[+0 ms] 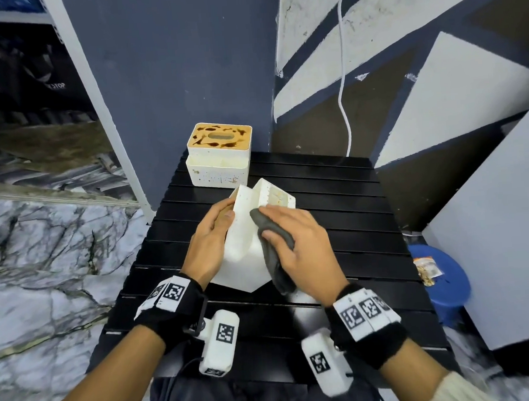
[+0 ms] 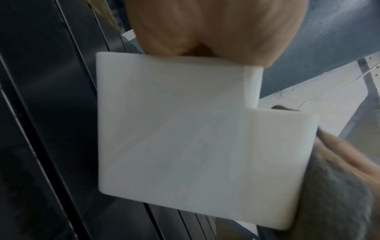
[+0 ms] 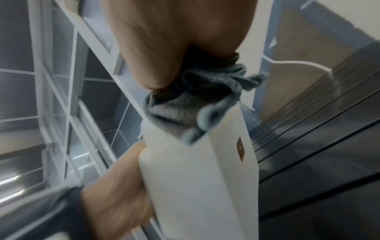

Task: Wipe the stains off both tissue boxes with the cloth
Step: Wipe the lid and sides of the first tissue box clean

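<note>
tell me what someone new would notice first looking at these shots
First, the two hands at the middle of the black slatted table: the left hand holds a tilted white tissue box while the right hand presses a dark grey cloth on it. Behind stands a second tissue box, its wooden lid blotched with dark brown stains.

Setting: indoor corner, looks like storeroom/back room; exact type can't tell. Evidence: black slatted table (image 1: 335, 194) pushed against dark blue wall (image 1: 183, 64); right wall (image 1: 454, 90) painted w/ white, brown & blue angular shapes, paint chipped; white cable (image 1: 343, 67) hanging down it; white metal rack (image 1: 96, 96) at left w/ dark goods, partly blurred; marble-pattern floor (image 1: 39, 249); blue stool (image 1: 446, 281) by table w/ small packet (image 1: 428, 271) on top.
</note>
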`<act>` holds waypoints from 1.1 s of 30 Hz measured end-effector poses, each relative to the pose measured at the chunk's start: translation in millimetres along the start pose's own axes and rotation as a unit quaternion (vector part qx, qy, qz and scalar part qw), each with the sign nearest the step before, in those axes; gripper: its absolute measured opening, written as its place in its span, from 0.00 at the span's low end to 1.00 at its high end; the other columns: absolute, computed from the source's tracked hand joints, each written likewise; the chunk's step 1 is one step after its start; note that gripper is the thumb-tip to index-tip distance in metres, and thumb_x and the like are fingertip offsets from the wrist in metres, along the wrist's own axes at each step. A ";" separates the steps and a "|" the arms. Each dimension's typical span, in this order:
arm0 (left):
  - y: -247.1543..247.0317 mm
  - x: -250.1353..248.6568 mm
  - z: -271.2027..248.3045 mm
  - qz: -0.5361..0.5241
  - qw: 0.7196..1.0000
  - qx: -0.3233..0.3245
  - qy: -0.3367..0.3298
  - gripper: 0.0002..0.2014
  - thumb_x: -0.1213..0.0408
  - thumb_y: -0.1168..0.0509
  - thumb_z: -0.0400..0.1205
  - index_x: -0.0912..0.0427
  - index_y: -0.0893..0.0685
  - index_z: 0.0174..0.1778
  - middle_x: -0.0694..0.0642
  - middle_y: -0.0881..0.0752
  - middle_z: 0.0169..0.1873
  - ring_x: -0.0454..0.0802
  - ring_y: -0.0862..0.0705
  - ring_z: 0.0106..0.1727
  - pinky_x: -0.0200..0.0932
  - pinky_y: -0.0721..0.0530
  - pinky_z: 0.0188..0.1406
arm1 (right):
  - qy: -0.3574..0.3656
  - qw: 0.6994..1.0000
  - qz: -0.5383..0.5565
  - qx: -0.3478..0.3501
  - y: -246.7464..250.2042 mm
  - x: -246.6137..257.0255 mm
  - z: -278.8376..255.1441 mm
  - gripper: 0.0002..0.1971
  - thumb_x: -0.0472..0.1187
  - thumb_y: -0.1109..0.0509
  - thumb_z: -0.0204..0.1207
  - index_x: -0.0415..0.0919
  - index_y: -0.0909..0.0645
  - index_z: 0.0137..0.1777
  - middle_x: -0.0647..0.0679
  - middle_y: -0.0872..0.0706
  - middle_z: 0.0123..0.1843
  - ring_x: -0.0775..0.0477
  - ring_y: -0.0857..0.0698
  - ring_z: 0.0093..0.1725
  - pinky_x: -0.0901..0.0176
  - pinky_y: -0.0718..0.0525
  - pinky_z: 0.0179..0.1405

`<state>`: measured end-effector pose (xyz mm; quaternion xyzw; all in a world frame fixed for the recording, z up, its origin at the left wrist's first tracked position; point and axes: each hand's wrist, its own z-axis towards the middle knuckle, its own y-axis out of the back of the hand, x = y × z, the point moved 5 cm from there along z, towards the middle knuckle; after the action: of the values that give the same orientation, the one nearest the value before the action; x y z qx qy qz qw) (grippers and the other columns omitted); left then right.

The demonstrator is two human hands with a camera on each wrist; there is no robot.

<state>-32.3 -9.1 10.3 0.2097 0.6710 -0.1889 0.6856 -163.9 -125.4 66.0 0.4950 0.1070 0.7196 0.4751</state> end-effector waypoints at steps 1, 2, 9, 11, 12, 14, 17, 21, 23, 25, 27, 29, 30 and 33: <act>-1.4 -0.6 -0.3 0.001 1.000 0.004 0.002 0.13 0.52 0.39 0.87 0.33 0.15 0.64 0.41 0.11 0.60 0.45 0.13 0.64 0.58 0.20 0.73 | -0.017 1.000 -0.003 -0.004 3.5 -4.8 9.3 0.18 0.40 0.32 0.79 0.45 0.20 0.69 0.53 0.16 0.66 0.55 0.24 0.65 0.66 0.31 0.70; -2.5 -1.0 -0.9 0.003 1.000 0.008 0.004 0.14 0.50 0.39 0.86 0.32 0.15 0.64 0.40 0.11 0.61 0.45 0.14 0.65 0.58 0.20 0.73 | -0.029 1.000 -0.004 -0.011 6.8 -9.6 17.9 0.17 0.38 0.32 0.79 0.45 0.19 0.68 0.52 0.16 0.65 0.56 0.24 0.64 0.70 0.33 0.69; -2.6 -2.3 -3.6 -0.001 1.000 0.001 0.011 0.14 0.46 0.39 0.83 0.30 0.15 0.62 0.41 0.11 0.60 0.47 0.14 0.65 0.60 0.20 0.73 | -0.015 1.000 0.007 -0.017 3.5 -7.2 0.6 0.18 0.41 0.33 0.79 0.45 0.20 0.69 0.55 0.17 0.67 0.61 0.25 0.65 0.69 0.32 0.71; -4.8 -3.6 -5.1 -0.004 1.000 0.012 0.014 0.14 0.45 0.39 0.82 0.30 0.15 0.62 0.41 0.11 0.60 0.48 0.13 0.65 0.60 0.19 0.72 | -0.005 1.000 0.020 -0.010 6.1 -7.7 -5.2 0.18 0.41 0.32 0.79 0.46 0.19 0.69 0.57 0.17 0.66 0.59 0.24 0.66 0.69 0.32 0.71; -5.6 -4.0 -5.6 -0.005 1.000 0.017 0.015 0.15 0.45 0.38 0.81 0.29 0.15 0.62 0.41 0.11 0.60 0.48 0.13 0.65 0.60 0.19 0.72 | -0.008 1.000 0.021 -0.006 8.1 -11.5 -0.2 0.18 0.41 0.32 0.79 0.47 0.19 0.68 0.58 0.17 0.66 0.59 0.24 0.66 0.69 0.32 0.70; -7.1 -4.4 -6.2 -0.002 1.000 0.022 0.017 0.15 0.44 0.38 0.81 0.28 0.15 0.62 0.40 0.11 0.60 0.47 0.13 0.65 0.60 0.20 0.73 | -0.037 0.999 0.011 -0.006 11.4 -23.3 17.4 0.17 0.40 0.32 0.79 0.48 0.19 0.68 0.57 0.16 0.64 0.56 0.22 0.65 0.67 0.30 0.69; -6.1 -4.5 -6.1 0.002 1.000 0.016 0.014 0.13 0.46 0.39 0.84 0.29 0.16 0.62 0.38 0.11 0.60 0.46 0.14 0.65 0.59 0.20 0.72 | -0.061 0.998 -0.001 -0.013 10.0 -30.1 35.4 0.17 0.38 0.33 0.79 0.46 0.18 0.68 0.52 0.15 0.65 0.51 0.21 0.65 0.59 0.28 0.70; -2.5 -3.3 -7.2 -0.006 1.000 0.004 0.014 0.14 0.47 0.39 0.83 0.31 0.15 0.62 0.40 0.11 0.60 0.47 0.14 0.65 0.60 0.20 0.72 | -0.024 0.999 0.001 -0.030 2.7 -16.2 11.2 0.18 0.40 0.33 0.79 0.44 0.19 0.69 0.52 0.17 0.67 0.57 0.24 0.66 0.60 0.30 0.72; -2.6 -2.4 -7.1 -0.007 1.000 0.008 0.017 0.14 0.46 0.39 0.82 0.31 0.15 0.62 0.41 0.11 0.60 0.48 0.14 0.65 0.61 0.20 0.73 | -0.002 1.000 0.011 -0.026 3.7 -11.2 -1.3 0.18 0.40 0.33 0.79 0.45 0.19 0.69 0.54 0.17 0.67 0.58 0.24 0.67 0.64 0.32 0.72; -4.2 -2.7 -7.1 -0.004 1.000 0.018 0.019 0.14 0.47 0.39 0.83 0.31 0.15 0.62 0.41 0.11 0.61 0.49 0.14 0.65 0.61 0.20 0.72 | -0.002 1.000 0.008 -0.017 7.4 -15.5 4.0 0.18 0.40 0.32 0.79 0.45 0.19 0.68 0.54 0.16 0.66 0.58 0.23 0.65 0.67 0.31 0.70; -6.4 -2.8 -7.9 -0.001 0.999 0.028 0.020 0.14 0.48 0.39 0.84 0.31 0.15 0.62 0.41 0.11 0.62 0.48 0.14 0.65 0.61 0.20 0.73 | -0.027 1.000 -0.002 -0.013 10.7 -25.8 19.7 0.17 0.39 0.32 0.79 0.45 0.19 0.68 0.53 0.15 0.65 0.55 0.22 0.64 0.68 0.31 0.68; -8.6 -3.6 -8.9 0.001 0.999 0.033 0.019 0.14 0.47 0.39 0.83 0.30 0.15 0.62 0.40 0.12 0.62 0.47 0.14 0.66 0.60 0.21 0.74 | -0.060 0.998 -0.006 -0.015 14.6 -35.7 39.6 0.17 0.38 0.33 0.80 0.46 0.19 0.67 0.51 0.15 0.64 0.52 0.21 0.64 0.67 0.31 0.67; -8.6 -4.0 -8.8 0.000 0.999 0.031 0.019 0.13 0.47 0.39 0.83 0.29 0.15 0.62 0.40 0.12 0.62 0.47 0.14 0.66 0.60 0.21 0.74 | -0.076 0.997 0.001 -0.011 16.1 -39.0 48.7 0.16 0.38 0.34 0.80 0.46 0.19 0.67 0.51 0.14 0.64 0.51 0.20 0.64 0.66 0.30 0.67; -6.8 -3.2 -9.2 -0.006 1.000 0.012 0.022 0.13 0.53 0.39 0.89 0.30 0.15 0.61 0.39 0.11 0.61 0.46 0.14 0.65 0.58 0.20 0.73 | -0.087 0.996 0.010 0.010 13.3 -39.9 55.2 0.17 0.38 0.35 0.81 0.47 0.20 0.69 0.51 0.15 0.65 0.52 0.21 0.65 0.65 0.29 0.68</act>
<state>-43.7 -9.9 13.2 0.2178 0.6846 -0.1970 0.6671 -124.3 -181.3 76.8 0.5615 0.0680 0.6775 0.4702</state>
